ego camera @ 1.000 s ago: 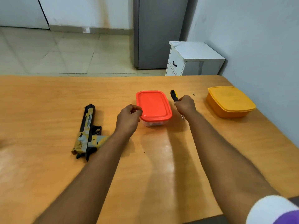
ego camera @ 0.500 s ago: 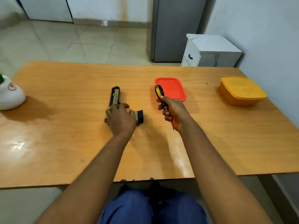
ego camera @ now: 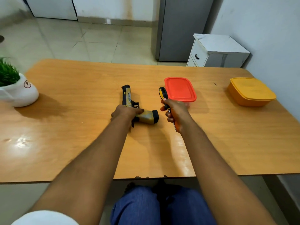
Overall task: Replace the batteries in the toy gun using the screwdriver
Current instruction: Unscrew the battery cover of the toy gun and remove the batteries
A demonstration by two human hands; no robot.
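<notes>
1. toy gun [ego camera: 129,101]: flat on the table [ego camera: 81,143], under the left hand [ego camera: 124,112], whose fingers curl over its middle; grip end points toward the right hand [ego camera: 176,111].
2. screwdriver [ego camera: 164,99]: clasped in the right fist, shaft pointing down and toward the person, just right of the gun.
3. risk: the tip could skid off a small screw if the gun shifts under a light hold.
4. risk: a loosened screw could roll off the table.

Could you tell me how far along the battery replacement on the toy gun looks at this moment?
Early stage. Done: the right hand grips the screwdriver, tip pointing down and clear of the gun. In hand: the left hand grips the toy gun, which lies flat on the table. Left: no screw is out, no cover is off, and no batteries are visible, so unscrewing, swapping and closing all remain.
</notes>
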